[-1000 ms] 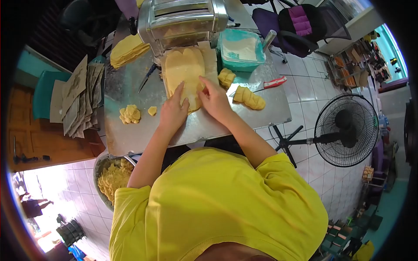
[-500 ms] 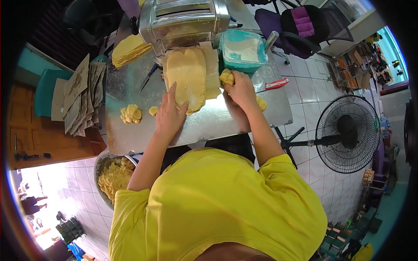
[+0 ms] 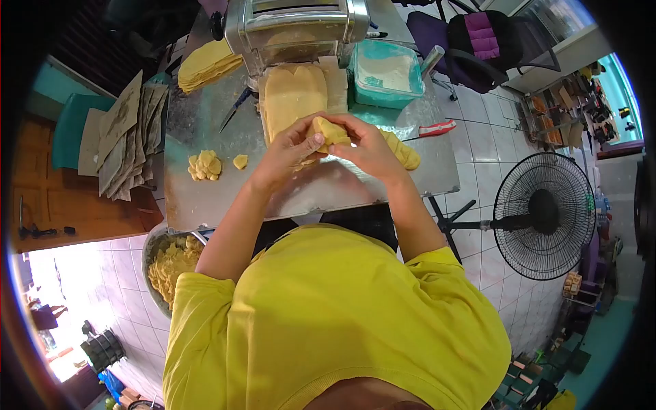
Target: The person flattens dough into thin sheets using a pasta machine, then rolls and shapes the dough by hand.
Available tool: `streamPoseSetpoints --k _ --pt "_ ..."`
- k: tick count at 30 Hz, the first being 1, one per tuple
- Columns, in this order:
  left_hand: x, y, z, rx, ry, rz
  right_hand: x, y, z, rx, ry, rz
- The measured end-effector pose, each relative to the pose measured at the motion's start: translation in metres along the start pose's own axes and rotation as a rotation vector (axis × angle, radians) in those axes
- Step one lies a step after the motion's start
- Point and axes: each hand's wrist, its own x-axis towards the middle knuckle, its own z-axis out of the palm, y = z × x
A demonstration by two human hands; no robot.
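Note:
A lump of yellow dough is held between my two hands above the front of the metal table. My left hand closes on its left side, thumb on top. On its other side, the fingers of my right hand wrap the lump. Behind them lies a flattened dough sheet, its near end hidden by my hands, in front of a steel dough roller machine. More dough rests on the table just right of my right hand.
On the table are a teal tub of flour, a red-handled knife, dark scissors, stacked dough sheets, a dough cluster and a small piece. A dough-filled pot stands lower left; a fan stands right.
My left hand has left the dough sheet and come to the right. My right hand has brought the dough lump from beside the tub to the middle, where both hands now hold it.

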Motion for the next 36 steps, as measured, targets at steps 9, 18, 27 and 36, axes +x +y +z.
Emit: streamPoseSetpoints --k 9,18,27,36 --pt "-0.018 -0.015 -0.029 0.023 0.148 -0.072 0.017 0.025 -0.013 -0.677 0.328 -0.236" --pt "-0.016 -0.015 -0.036 0.010 0.196 -0.039 0.016 0.016 -0.026 -1.033 0.182 -0.171" --pt "-0.037 0.001 -0.028 -0.311 0.088 -0.167 0.019 -0.008 0.050 -0.659 -0.291 -0.336" --pt "-0.078 -0.029 -0.065 -0.498 0.170 -0.105 0.007 0.016 0.095 -0.812 -0.265 -0.564"
